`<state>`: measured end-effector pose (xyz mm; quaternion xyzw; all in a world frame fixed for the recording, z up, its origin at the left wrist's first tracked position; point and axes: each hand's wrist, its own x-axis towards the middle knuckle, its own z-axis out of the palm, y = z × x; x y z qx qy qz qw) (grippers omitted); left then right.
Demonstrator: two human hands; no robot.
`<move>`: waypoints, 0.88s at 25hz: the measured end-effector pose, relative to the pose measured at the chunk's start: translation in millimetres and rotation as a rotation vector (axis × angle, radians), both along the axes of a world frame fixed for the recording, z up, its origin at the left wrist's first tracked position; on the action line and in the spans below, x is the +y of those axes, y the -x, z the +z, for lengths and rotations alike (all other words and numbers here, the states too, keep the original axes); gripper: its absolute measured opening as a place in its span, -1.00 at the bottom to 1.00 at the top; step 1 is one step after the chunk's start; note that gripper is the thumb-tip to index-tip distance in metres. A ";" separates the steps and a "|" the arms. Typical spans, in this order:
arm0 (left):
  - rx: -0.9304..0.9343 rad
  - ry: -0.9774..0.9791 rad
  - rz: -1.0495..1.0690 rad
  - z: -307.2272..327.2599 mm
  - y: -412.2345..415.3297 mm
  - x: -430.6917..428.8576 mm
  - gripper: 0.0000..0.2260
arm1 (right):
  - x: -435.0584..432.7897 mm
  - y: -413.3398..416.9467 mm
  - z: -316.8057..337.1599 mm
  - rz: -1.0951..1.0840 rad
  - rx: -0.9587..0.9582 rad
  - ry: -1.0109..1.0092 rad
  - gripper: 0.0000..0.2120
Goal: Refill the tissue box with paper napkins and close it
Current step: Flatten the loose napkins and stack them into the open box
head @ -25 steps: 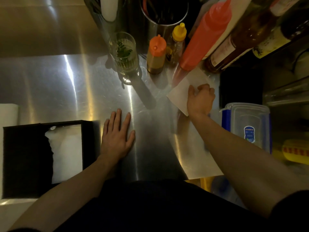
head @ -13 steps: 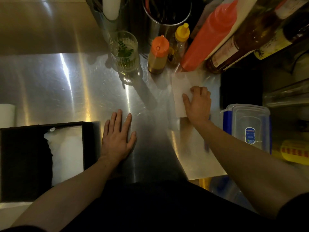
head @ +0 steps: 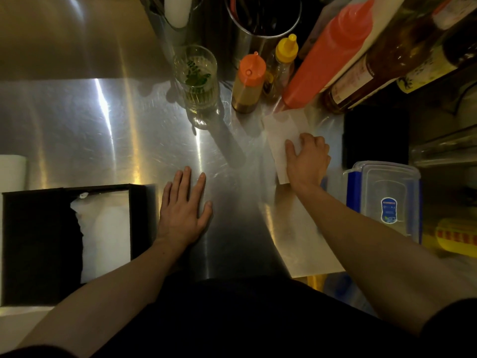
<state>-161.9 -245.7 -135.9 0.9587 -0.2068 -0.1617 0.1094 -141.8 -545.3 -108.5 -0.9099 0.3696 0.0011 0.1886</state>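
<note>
The right hand (head: 307,161), fingers curled, holds a white paper sheet (head: 281,130) down on the steel surface (head: 103,130), just below the red squeeze bottle (head: 327,58). The left hand (head: 183,210) lies flat with straight fingers beside a black box (head: 38,241) holding white paper. A glass (head: 198,81) holds liquid and a green sprig.

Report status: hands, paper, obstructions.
Left hand flat on steel counter, holding nothing. Right hand pressing white paper sheet, fingers curled on it. Red squeeze bottle at sheet's far edge.

Left hand (head: 182,215), right hand (head: 308,161), bare forearms (head: 361,228), dark short sleeves (head: 450,324), black top (head: 232,319).
</note>
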 end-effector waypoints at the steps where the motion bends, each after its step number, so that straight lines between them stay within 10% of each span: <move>1: 0.000 -0.003 0.000 -0.9 -0.1 0.1 -0.39 | 0.4 -0.3 -0.2 0.004 -0.009 -0.004 -0.59; 22: 0.103 0.097 -0.046 15.2 -9.7 1.7 -0.45 | 68.1 50.5 72.3 0.171 -0.398 -0.122 -0.85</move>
